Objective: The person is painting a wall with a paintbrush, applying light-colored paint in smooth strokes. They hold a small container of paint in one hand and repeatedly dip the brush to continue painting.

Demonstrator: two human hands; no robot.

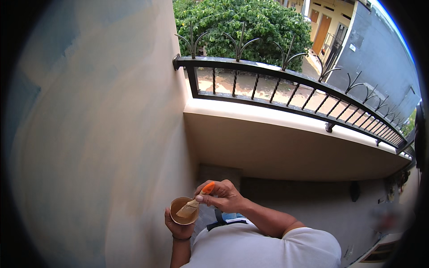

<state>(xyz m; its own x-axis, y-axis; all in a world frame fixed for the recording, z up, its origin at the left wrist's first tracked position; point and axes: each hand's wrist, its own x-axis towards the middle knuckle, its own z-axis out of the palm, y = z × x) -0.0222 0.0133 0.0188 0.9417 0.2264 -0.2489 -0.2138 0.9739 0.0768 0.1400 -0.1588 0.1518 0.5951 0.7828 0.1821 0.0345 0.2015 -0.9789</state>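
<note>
My left hand is wrapped round a small round cup with tan paint on its inside, held close to the wall. A paintbrush with an orange-tipped handle is pinched in my right hand. Its bristle end dips into the cup's mouth, tilted down to the left. The bristles look coated in the same tan colour. How deep the paint lies in the cup I cannot tell.
On my left rises a tall wall with patchy beige over blue-grey. Ahead, a low beige wall carries a black metal railing with pointed prongs. Beyond are a leafy bush and a grey-blue wall.
</note>
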